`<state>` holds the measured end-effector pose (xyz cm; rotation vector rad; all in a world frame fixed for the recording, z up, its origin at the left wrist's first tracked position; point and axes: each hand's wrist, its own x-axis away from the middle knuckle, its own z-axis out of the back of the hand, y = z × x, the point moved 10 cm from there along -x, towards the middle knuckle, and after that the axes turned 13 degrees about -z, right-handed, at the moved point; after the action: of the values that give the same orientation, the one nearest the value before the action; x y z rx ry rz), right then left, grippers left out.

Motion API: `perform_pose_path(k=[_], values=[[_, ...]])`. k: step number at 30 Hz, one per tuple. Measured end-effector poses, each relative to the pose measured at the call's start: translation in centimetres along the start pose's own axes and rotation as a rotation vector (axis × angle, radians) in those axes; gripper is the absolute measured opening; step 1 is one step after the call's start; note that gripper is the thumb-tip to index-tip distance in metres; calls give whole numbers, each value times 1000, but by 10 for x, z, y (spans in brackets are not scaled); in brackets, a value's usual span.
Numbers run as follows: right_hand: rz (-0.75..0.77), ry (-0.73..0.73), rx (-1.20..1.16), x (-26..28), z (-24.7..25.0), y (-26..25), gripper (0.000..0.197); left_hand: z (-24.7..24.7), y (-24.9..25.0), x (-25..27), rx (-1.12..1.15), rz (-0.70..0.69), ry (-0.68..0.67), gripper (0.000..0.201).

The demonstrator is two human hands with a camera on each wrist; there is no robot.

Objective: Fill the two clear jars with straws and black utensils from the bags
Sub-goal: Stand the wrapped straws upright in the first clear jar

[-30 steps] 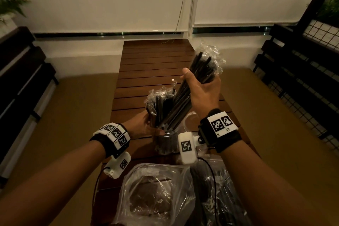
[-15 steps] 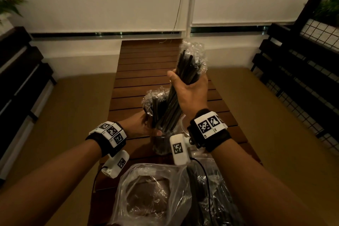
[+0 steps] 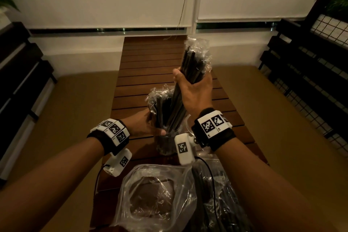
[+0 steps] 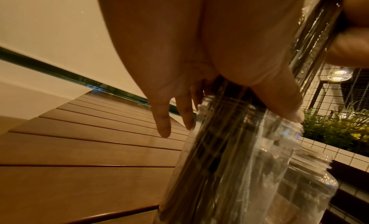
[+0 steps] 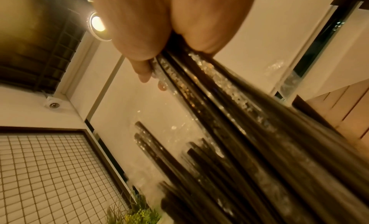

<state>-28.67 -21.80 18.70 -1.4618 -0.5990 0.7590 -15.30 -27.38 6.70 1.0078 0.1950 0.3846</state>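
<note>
My right hand (image 3: 192,79) (image 5: 159,66) grips a bundle of black straws (image 3: 194,62) (image 5: 239,132) in clear wrap, held nearly upright with its lower ends at the mouth of a clear jar (image 3: 165,147) (image 4: 219,172). That jar stands on the wooden table (image 3: 150,73) and holds more wrapped black straws (image 3: 160,107). My left hand (image 3: 156,128) (image 4: 229,123) holds those straws just above the rim, thumb touching the rim. A second clear jar (image 4: 315,188) stands right beside it, mostly hidden behind my right wrist in the head view.
At the table's near end lie a crumpled clear bag (image 3: 156,194) and a bag of black sticks (image 3: 226,203). The slatted table runs away toward the wall. Dark benches flank the left, and a wire-mesh railing (image 3: 320,52) with plants the right.
My right hand has swung the straw bundle leftward and more upright over the jar. My left hand has stayed at the jar's mouth.
</note>
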Motion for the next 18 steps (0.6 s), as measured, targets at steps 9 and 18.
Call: perform_pose_path(k=[9, 18], values=[[-92, -26, 116, 10, -15, 30, 62, 0, 5, 1, -6, -38, 33, 60], [-93, -114, 181, 12, -27, 30, 24, 1, 2, -1, -22, -81, 49, 65]])
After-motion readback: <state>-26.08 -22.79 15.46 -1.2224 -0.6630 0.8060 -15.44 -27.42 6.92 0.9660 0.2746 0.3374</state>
